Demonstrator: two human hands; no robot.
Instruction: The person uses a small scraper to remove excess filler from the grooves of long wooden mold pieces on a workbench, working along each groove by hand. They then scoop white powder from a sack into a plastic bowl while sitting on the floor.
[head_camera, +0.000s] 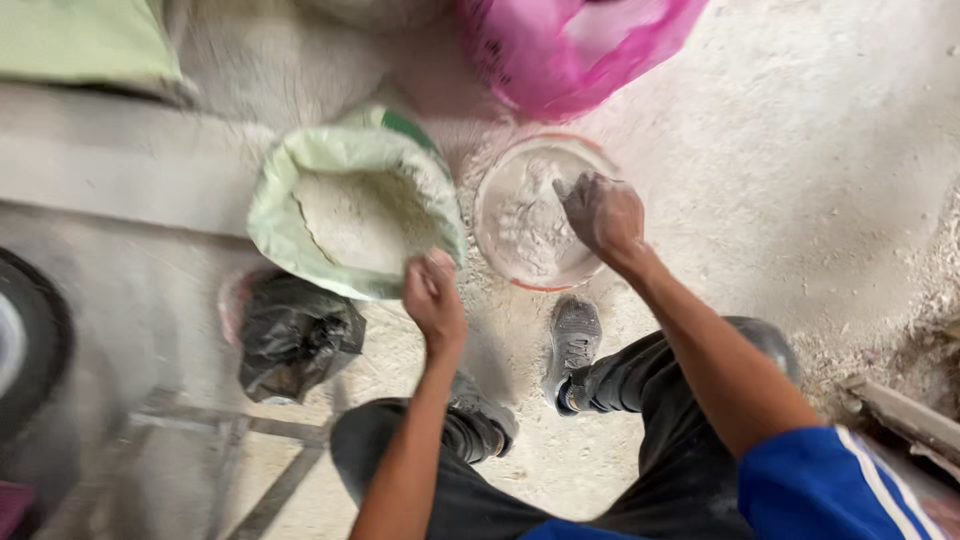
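The bowl (520, 215) sits just above the middle of the frame, a round pale one with a reddish rim, holding grey-white powder (525, 225), and everything else lies around it from left to right. At the far left edge you have a dark tyre (30, 340), blurred, and above it in the upper left corner a pale green sack (80, 40) lying flat. Lower left of centre a crumpled black bag (295, 335) rests on the dusty floor (800, 150), just under the open green sack (350, 215), whose rolled-down mouth shows more pale powder inside. Your left hand (433, 297) is closed on the near rim of that sack, fingers curled over the edge, at the point where the sack stands just beside the bowl. Below it your two grey shoes (572, 345) and dark trousers fill the lower middle of the frame. Your right hand (603, 213) reaches into the bowl from its right side, dusted with powder, fingers bent down into the heap; whether it grips any powder you cannot tell from here. Above the bowl, at the top centre, a pink plastic bag (570, 45) lies close to the rim. At the lower right edge a strip of wood (905, 415) lies among loose sawdust.
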